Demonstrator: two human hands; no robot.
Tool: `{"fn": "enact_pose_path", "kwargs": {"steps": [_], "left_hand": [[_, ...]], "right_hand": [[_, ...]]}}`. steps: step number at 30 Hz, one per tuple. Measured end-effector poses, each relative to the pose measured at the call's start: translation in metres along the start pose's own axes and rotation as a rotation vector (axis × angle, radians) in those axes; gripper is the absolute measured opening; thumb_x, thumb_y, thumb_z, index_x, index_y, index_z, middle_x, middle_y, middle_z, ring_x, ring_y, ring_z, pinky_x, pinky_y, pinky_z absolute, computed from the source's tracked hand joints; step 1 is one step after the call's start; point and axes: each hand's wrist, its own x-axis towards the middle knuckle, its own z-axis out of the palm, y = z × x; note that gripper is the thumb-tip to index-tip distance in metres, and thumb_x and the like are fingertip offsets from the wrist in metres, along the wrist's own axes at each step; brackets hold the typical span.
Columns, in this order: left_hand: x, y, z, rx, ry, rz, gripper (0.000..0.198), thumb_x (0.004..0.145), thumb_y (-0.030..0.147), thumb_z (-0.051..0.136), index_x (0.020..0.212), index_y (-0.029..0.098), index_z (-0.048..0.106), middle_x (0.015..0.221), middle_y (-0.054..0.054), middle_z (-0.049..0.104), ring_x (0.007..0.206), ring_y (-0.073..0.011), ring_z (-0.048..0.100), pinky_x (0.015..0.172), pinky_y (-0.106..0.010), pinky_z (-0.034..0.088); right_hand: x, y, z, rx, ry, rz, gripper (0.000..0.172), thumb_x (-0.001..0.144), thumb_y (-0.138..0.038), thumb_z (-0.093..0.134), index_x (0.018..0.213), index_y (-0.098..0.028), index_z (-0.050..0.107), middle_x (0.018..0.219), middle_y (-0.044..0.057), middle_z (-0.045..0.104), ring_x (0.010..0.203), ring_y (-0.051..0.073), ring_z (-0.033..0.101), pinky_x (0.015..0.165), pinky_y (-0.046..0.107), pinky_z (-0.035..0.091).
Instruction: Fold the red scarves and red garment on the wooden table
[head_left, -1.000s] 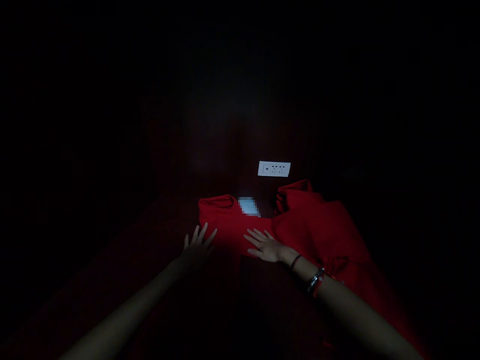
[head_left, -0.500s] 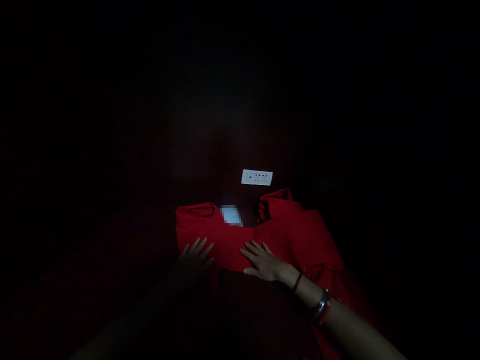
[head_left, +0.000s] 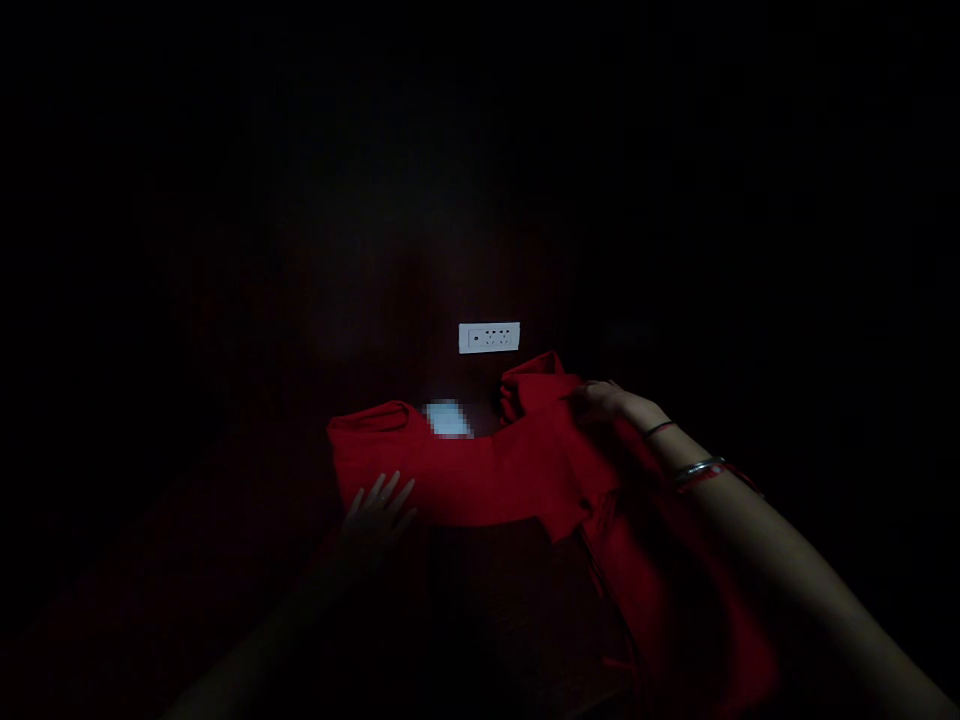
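Observation:
A red garment (head_left: 487, 470) lies spread on a dark surface in a very dim scene. My left hand (head_left: 375, 510) rests flat on its near left edge, fingers stretched out. My right hand (head_left: 604, 400) reaches to the garment's far right part, near a raised fold, fingers curled onto the cloth; the darkness hides whether they pinch it. Bangles and a thread sit on my right wrist. A small pale label (head_left: 448, 418) shows at the neckline.
A white socket plate (head_left: 489, 337) is on the dark wall just behind the garment. Everything else around is too dark to make out.
My right hand has lifted off the middle of the garment and moved to its far right part. My left hand has stayed flat on the left edge.

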Motion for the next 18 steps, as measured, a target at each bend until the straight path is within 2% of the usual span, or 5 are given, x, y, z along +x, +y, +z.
{"fn": "enact_pose_path", "kwargs": {"steps": [5,9,14,16,18], "left_hand": [[-0.003,0.002,-0.004,0.05,-0.027,0.042,0.046,0.087,0.03,0.025,0.128,0.019,0.039,0.138,-0.009,0.029,0.127,-0.0291,0.02,0.099,-0.05,0.018],[0.003,0.005,-0.016,0.014,-0.042,0.021,0.047,0.085,0.031,0.029,0.129,0.018,0.038,0.138,-0.012,0.028,0.127,-0.0308,0.019,0.098,-0.054,0.016],[0.032,0.018,-0.051,-0.477,-0.038,0.098,0.076,0.073,0.043,0.047,0.137,0.016,0.015,0.141,-0.011,0.02,0.128,-0.0243,0.021,0.101,-0.042,0.023],[0.04,0.026,-0.056,-0.695,0.033,0.118,0.08,0.073,0.041,0.047,0.137,0.011,0.01,0.14,-0.011,0.023,0.126,-0.0199,0.026,0.101,-0.033,0.027],[0.043,0.031,-0.052,-0.801,0.049,0.127,0.074,0.073,0.034,0.046,0.135,0.008,0.015,0.136,-0.012,0.032,0.122,-0.0187,0.033,0.1,-0.03,0.029]], "right_hand": [[-0.002,0.007,-0.021,0.058,-0.074,-0.038,0.032,0.065,-0.017,0.061,0.096,-0.009,0.063,0.091,0.012,0.061,0.081,0.022,0.058,0.073,0.034,0.043],[-0.009,-0.006,-0.049,0.096,0.014,-0.126,0.02,0.069,-0.016,0.058,0.086,-0.01,0.065,0.082,0.006,0.062,0.08,0.019,0.057,0.073,0.028,0.041],[-0.022,-0.093,-0.054,0.378,0.24,-0.485,0.022,0.072,-0.021,0.056,0.092,-0.013,0.063,0.087,0.002,0.063,0.079,0.013,0.055,0.071,0.021,0.039],[-0.023,-0.129,-0.039,0.45,0.194,-0.527,0.024,0.075,-0.024,0.055,0.094,-0.011,0.062,0.088,0.004,0.064,0.078,0.012,0.056,0.069,0.02,0.04],[-0.023,-0.147,-0.021,0.44,0.028,-0.597,0.025,0.078,-0.026,0.051,0.096,-0.011,0.062,0.089,0.005,0.065,0.076,0.012,0.057,0.068,0.02,0.04]]}}
